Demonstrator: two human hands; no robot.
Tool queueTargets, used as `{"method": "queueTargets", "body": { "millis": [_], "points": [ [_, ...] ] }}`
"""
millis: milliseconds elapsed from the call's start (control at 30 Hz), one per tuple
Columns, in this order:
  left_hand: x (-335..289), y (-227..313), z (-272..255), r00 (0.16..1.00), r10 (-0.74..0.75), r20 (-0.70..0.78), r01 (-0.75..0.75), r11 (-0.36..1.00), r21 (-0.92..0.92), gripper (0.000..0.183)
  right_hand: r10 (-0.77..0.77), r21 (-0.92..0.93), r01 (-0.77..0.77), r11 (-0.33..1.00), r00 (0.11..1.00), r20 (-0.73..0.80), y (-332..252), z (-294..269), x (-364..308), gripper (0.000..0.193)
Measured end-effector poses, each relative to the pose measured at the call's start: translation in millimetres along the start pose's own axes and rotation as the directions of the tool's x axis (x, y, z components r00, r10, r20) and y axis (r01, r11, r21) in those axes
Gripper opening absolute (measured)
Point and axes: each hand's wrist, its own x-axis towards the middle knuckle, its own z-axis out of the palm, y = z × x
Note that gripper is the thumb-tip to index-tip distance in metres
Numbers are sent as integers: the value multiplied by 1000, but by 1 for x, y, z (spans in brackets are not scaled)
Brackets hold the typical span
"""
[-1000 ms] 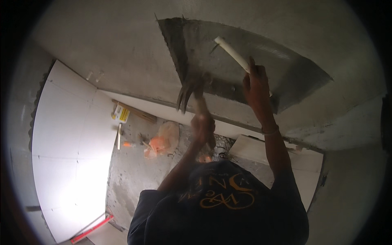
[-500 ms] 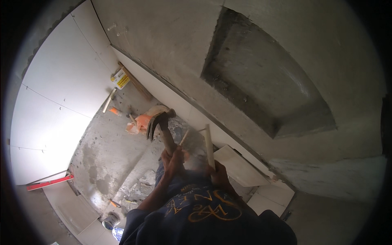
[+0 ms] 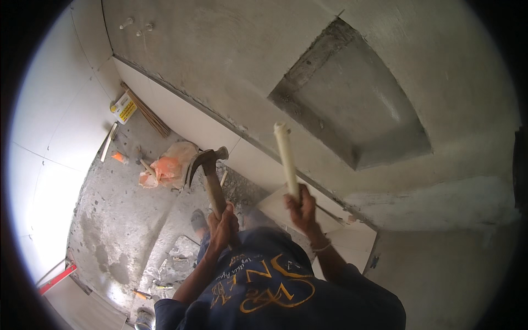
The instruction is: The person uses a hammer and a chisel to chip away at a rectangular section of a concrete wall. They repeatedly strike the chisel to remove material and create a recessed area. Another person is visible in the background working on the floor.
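Observation:
My left hand is closed around the wooden handle of a claw hammer, whose dark metal head points up and away from me. The claw side faces left. In my right hand is a length of white plastic pipe, gripped near its lower end and standing nearly upright. Its top shows a thicker collar. The hammer and the pipe are apart, both held in front of my dark shirt. A short pale piece shows on the floor behind the hammer.
Ahead rises a grey plastered wall with a rectangular recess and a row of white tiles along its foot. A crumpled orange-and-white bag, a white jug, wooden strips and a red bar lie around the dusty floor.
My right hand has moved up and forward with the pipe, away from my body. The hammer has shifted slightly left and down in the view. My view has turned a little.

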Motion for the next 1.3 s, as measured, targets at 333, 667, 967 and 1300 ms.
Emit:
{"method": "queueTargets", "body": {
  "millis": [333,667,967,1300],
  "points": [
    [86,11,95,843,536,43,-537,839,89,18,-672,-732,564,382,713,199,4,-133,184,24],
    [145,26,269,643,765,-3,-738,619,-268,21,-731,-819,572,-45,540,417,-14,-190,254,35],
    [144,39,313,638,760,126,-662,625,-413,34,-804,-863,505,-11,509,308,-17,-188,260,41],
    [157,33,303,690,719,82,-680,683,-267,33,-498,-728,358,585,867,25,23,-154,249,35]
  ]
}}
